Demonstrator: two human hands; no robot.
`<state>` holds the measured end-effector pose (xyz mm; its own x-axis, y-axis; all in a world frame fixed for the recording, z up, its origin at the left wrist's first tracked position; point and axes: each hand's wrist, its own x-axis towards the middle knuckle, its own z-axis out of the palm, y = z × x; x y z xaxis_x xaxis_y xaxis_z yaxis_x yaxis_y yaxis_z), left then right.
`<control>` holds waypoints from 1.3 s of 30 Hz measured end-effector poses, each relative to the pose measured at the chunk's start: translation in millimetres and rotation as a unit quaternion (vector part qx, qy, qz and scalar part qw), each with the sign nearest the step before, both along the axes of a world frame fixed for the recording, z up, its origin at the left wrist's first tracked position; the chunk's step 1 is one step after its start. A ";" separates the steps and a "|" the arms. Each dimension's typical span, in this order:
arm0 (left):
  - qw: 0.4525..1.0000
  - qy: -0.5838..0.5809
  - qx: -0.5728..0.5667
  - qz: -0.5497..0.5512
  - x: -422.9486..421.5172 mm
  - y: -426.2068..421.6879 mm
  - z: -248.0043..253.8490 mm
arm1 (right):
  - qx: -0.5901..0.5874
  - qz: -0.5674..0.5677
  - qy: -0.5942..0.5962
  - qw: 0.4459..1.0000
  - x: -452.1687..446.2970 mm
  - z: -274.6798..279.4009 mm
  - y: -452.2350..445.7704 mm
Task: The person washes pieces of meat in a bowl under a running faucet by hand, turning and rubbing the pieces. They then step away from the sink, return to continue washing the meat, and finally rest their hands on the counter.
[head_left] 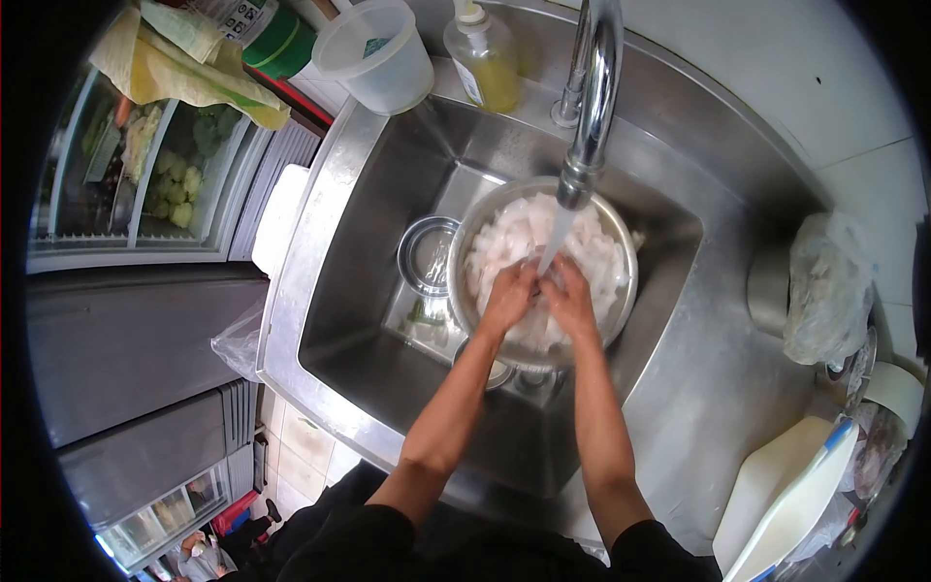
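A round metal bowl [459,291] sits in the sink, filled with pale, whitish-pink pieces [499,240] that look like raw seafood or meat; their exact kind is unclear. Water [557,240] runs from the faucet [576,184] down onto my hands. My left hand [510,294] and my right hand [570,296] are close together among the pieces, fingers bent inward. Splashing water and the pieces partly hide my fingertips, so what they grip cannot be made out.
A smaller metal bowl [427,257] lies left of the big one in the steel sink [359,320]. Behind stand a plastic tub [373,68] and a yellow soap bottle [490,68]. Right are a plastic bag [827,291] and a white container [786,495]. Left stands a glass-front fridge [145,257].
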<state>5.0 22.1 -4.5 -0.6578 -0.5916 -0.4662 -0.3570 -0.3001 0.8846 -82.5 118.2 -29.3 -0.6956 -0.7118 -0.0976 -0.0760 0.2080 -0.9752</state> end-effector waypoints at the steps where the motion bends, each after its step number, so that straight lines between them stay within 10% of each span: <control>1: 1.000 -0.009 0.002 -0.002 2.3 -3.5 11.0 | -0.011 0.023 -0.021 0.999 -3.2 2.0 0.5; 22: 0.995 0.068 0.063 -0.037 17.9 -6.7 -7.6 | -0.079 0.015 -0.237 0.968 -6.9 -6.3 -0.6; 39: 0.978 0.022 -0.161 -0.132 19.5 -5.5 6.2 | -0.051 -0.011 -0.267 0.962 -0.3 10.1 -4.8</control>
